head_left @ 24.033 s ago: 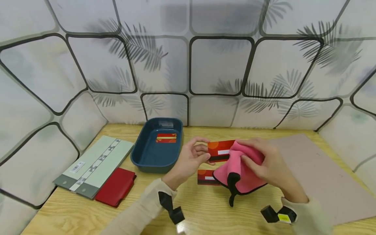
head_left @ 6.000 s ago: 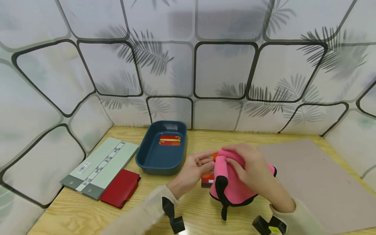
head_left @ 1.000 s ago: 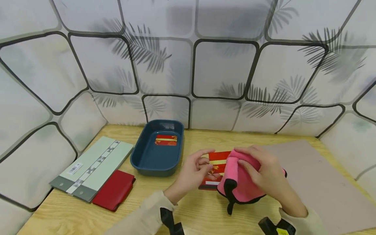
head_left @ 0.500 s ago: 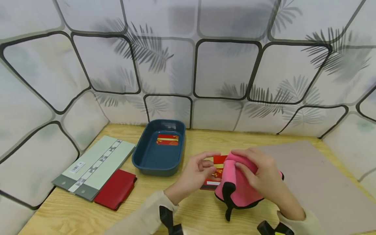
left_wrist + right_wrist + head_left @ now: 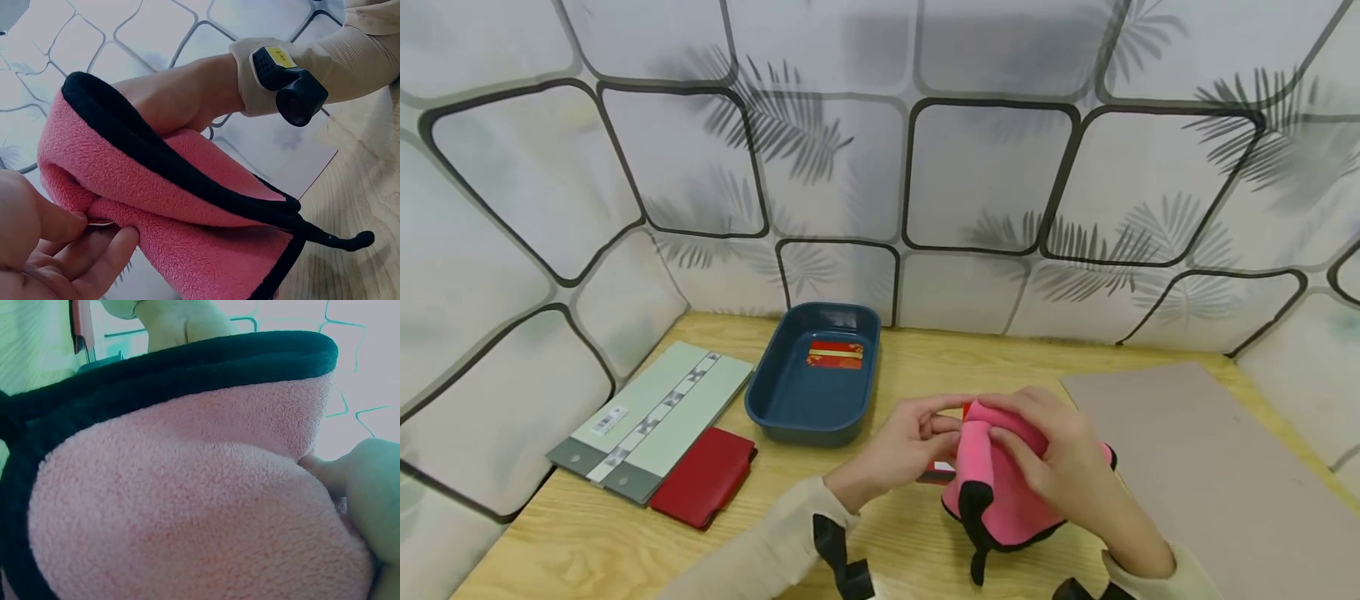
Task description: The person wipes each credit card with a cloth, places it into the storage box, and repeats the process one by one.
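A pink cloth (image 5: 1011, 504) with black edging is gripped by my right hand (image 5: 1067, 467), thumb and fingers pinching a fold of it. The cloth drapes over a red card, and only a small red corner of this card (image 5: 967, 409) shows in the head view. My left hand (image 5: 906, 446) pinches the card's left end. In the left wrist view the cloth (image 5: 187, 187) hangs beside the left thumb and fingers, with just a thin pale edge between them. Under the hands, another red card (image 5: 937, 473) lies on the table, mostly hidden.
A dark blue tray (image 5: 808, 417) with a red-and-gold card (image 5: 835, 355) inside stands left of the hands. Further left lie a pale green folder (image 5: 662, 408) and a dark red wallet-like case (image 5: 706, 475). A greyish-brown board (image 5: 1210, 467) lies at right.
The held card's red-and-gold face showed a second ago; the cloth now covers nearly all of it, and the hands are closer together. Much earlier, its striped other face was showing.
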`<state>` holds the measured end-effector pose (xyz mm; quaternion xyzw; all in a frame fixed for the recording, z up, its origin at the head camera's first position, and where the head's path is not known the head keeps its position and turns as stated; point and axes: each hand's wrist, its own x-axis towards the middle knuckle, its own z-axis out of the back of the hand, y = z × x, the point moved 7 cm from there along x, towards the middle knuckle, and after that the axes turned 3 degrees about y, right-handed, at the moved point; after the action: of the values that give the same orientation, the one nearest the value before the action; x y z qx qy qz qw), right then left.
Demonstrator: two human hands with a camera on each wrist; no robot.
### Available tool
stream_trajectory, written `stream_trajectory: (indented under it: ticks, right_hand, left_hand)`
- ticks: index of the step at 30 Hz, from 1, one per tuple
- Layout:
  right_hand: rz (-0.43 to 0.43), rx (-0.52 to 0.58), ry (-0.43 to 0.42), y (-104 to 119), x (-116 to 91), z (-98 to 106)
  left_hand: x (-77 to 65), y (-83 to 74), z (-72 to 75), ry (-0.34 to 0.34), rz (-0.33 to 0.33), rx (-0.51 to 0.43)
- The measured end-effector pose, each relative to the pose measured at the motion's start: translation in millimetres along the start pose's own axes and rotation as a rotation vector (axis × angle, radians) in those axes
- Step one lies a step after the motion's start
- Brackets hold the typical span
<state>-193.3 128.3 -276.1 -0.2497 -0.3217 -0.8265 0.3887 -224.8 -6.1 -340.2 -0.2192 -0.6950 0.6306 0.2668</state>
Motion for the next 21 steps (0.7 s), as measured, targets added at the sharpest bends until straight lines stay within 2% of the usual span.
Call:
stream_trajectory:
  ticks: [5,12,16,21]
  right_hand:
    - [0.0,-0.014,0.002,-1,0,2]
    - [0.02,-0.076,-0.037,-2,3,8]
    - [-0.011,-0.101,-0.034,-7,3,11]
    - [-0.058,-0.142,-0.031,-15,1,20]
  left_hand:
    - [0.9,-1.7,-1.1,-0.011,-0.008,0.017]
    - [-0.3,0.2,6.2,-0.106,0.015,0.046]
    - [-1.0,2.0,10.6,-0.144,0.027,0.042]
    - [1.6,2.1,10.6,-0.16,0.019,0.014]
